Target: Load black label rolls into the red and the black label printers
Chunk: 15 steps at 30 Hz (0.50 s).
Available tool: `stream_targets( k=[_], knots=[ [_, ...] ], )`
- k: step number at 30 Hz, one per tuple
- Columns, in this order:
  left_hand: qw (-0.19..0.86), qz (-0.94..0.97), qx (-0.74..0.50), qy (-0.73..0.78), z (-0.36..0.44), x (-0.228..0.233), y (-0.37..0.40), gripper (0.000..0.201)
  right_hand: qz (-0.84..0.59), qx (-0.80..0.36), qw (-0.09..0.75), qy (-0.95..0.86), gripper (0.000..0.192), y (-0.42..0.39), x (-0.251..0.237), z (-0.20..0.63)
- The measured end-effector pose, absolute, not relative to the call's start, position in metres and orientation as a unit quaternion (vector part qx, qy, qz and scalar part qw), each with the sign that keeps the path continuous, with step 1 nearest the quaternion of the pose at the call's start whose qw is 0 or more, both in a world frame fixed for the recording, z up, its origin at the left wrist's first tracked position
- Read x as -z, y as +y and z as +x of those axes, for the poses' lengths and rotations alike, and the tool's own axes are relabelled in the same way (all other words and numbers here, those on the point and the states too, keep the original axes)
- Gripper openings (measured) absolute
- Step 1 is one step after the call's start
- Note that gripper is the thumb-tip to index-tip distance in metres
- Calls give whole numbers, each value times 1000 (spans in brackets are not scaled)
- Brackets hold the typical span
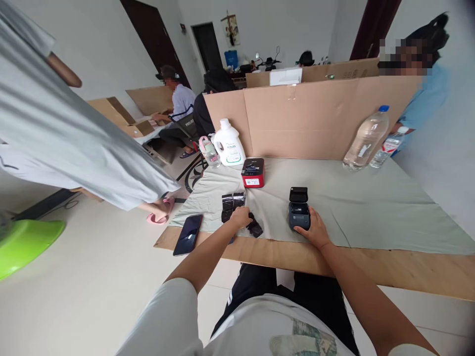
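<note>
A small dark portable printer [299, 217] stands on the cloth with its lid flipped up and its inside exposed. My right hand [316, 228] grips it, thumb at the near edge and fingers along the right side. My left hand [240, 217] is closed over a cluster of shiny black plastic-wrapped rolls [233, 200]; what its fingers hold is hidden. Just right of that hand lies a crumpled black wrapped piece [255, 227]. To the left, a dark-screened smartphone [188, 235] rests across the table's front edge.
A red and black box [253, 173] sits behind the rolls, near a white detergent jug [229, 143] and a pink-lidded bottle [210, 152]. A cardboard panel [319, 121] closes the back. Two plastic bottles [367, 138] stand back right. A person in grey [74, 109] stands left.
</note>
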<state>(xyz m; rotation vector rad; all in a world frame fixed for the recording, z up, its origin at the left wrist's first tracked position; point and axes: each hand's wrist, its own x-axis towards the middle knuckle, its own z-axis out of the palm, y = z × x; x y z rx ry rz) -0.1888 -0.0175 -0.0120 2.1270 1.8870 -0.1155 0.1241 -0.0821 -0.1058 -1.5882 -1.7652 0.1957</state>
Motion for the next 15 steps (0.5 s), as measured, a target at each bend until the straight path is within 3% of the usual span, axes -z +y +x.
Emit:
stream_targets(
  k=[3, 6, 8, 11, 15],
  knots=[
    [279, 730, -14, 624, -176, 7, -12, 33, -618, -81, 380, -684, 105, -82, 104, 123],
    [478, 724, -102, 486, -154, -6, -6, 33, -601, -74, 419, -676, 97, -85, 92, 122],
    [556, 724, -128, 387, -131, -17, -1, 35, -566, -84, 465, -675, 86, -88, 80, 118],
    [558, 752, -135, 323, -89, -28, 10, 32, -522, -174, 524, -650, 71, -95, 64, 108],
    [412, 833, -115, 351, -39, -26, 27, 30, -574, -286, 553, -532, 57, -101, 60, 95]
  ],
)
